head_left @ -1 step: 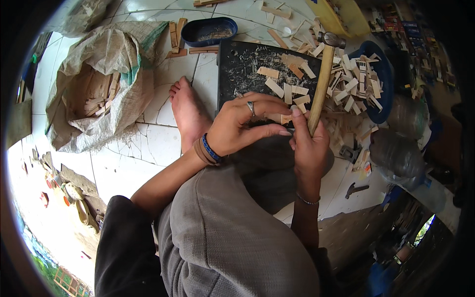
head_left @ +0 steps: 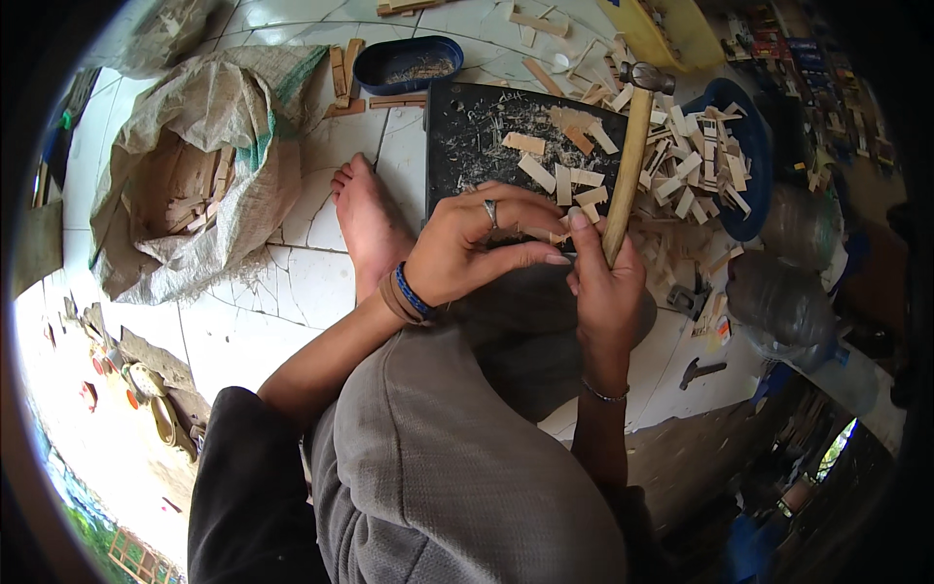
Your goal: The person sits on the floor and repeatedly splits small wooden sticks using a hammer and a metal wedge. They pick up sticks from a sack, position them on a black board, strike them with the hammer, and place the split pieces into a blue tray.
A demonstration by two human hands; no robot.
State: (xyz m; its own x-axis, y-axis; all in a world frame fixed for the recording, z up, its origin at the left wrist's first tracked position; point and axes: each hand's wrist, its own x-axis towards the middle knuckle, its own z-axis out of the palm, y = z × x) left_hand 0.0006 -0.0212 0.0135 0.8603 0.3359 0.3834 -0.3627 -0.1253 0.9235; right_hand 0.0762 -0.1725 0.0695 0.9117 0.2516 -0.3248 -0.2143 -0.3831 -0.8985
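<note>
My right hand [head_left: 608, 287] is closed round the wooden handle of a hammer [head_left: 632, 165], whose metal head points away from me. Its thumb and fingertips meet the fingertips of my left hand [head_left: 467, 243]. A small pale wood piece [head_left: 558, 237] shows between the two hands, mostly hidden by the fingers; the left fingers curl round it. Just beyond lies a dark, scratched work board [head_left: 457, 127] with several short wood pieces [head_left: 536, 172] and shavings on it.
Right of the board, a blue basin [head_left: 759, 185] and the floor hold many wood pieces. A second hammer [head_left: 700, 372] lies on the tiles near large plastic bottles [head_left: 778, 302]. On the left stand an open woven sack [head_left: 282, 175] with wood scraps and a blue oval tray [head_left: 370, 73].
The small wood piece between my fingers has turned slightly, and less of its face shows. Both hands and the hammer stay almost in place.
</note>
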